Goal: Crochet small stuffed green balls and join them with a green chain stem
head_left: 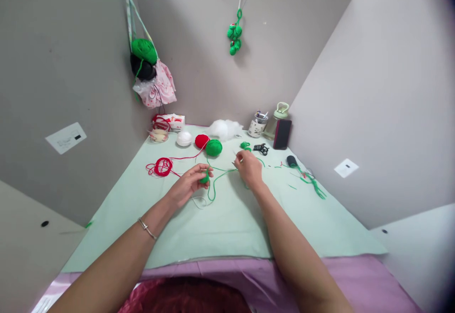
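Observation:
My left hand (pixel 190 183) pinches a small green crocheted piece (pixel 204 178) above the pale green table cover (pixel 227 223). A green strand (pixel 218 176) runs from that piece across to my right hand (pixel 250 168) and back toward the green yarn ball (pixel 213 147). The fingers of my right hand are closed on a thin crochet hook (pixel 235 160) with the strand by it. A bracelet sits on my left wrist.
Behind the hands lie a red yarn ball (pixel 201 140), a white ball (pixel 184 138), white stuffing (pixel 223 128) and a loose red yarn tangle (pixel 161 166). A pen cup (pixel 257 124), bottle (pixel 279 116), phone (pixel 282 134), scissors (pixel 261 149) and green yarn scraps (pixel 309 179) stand right. Bags hang on the left wall.

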Available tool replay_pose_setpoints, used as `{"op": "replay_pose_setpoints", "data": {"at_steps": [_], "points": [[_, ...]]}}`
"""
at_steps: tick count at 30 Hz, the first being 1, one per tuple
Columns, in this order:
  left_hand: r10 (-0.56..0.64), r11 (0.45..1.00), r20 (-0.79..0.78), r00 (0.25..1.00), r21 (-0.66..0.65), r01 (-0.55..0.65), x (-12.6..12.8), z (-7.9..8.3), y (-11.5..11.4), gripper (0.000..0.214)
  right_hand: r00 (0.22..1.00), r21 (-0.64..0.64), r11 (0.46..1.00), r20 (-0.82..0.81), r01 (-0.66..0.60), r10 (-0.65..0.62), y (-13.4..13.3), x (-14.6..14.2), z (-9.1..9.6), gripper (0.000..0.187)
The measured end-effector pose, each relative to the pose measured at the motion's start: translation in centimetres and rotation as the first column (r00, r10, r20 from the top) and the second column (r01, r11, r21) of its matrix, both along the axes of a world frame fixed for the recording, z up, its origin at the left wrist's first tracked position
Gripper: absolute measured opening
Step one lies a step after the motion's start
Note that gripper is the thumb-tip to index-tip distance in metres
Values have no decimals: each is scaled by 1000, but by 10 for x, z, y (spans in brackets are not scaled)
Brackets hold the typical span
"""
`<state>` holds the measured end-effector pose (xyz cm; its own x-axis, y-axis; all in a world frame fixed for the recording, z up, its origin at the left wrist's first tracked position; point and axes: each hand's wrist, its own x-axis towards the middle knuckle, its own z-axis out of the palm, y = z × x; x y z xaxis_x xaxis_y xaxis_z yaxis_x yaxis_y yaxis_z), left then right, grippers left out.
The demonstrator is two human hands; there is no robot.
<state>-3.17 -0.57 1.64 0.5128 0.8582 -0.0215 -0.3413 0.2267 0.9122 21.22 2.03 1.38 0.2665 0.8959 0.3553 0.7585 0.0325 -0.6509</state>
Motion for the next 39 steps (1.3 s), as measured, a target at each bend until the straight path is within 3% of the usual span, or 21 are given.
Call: {"op": "replay_pose_setpoints", "data": {"at_steps": [4, 7, 12, 17, 23, 34, 39], "points": [[-8, 1000, 33, 999, -1, 8, 0, -1, 0, 22, 950, 286, 957, -309, 47, 46, -14, 2, 21, 12], [-9, 1000, 49, 999, -4, 9, 1, -2, -1, 22, 825, 396, 917, -536, 56, 182, -22, 1, 31, 21], [5, 1000, 62, 998, -12, -5, 1, -4, -1, 23, 571, 439, 898, -740, 11, 355, -26, 0, 36, 28], [3, 1000, 71, 998, -31, -1, 0, -5, 1, 25, 441, 429, 901, -799, -59, 410, -30, -2, 39, 21], [18, 999, 85, 996, -39, -15, 1, 0, -1, 27, 418, 419, 896, -794, -149, 441, -35, -11, 40, 19], [102, 993, 69, 992, -64, -98, 3, -3, -3, 25, 512, 401, 866, -698, -299, 500, -43, -30, 36, 17], [89, 994, 74, 993, -73, -83, 4, -4, -3, 23, 531, 335, 832, -649, -442, 544, -52, -43, 38, 21]]}}
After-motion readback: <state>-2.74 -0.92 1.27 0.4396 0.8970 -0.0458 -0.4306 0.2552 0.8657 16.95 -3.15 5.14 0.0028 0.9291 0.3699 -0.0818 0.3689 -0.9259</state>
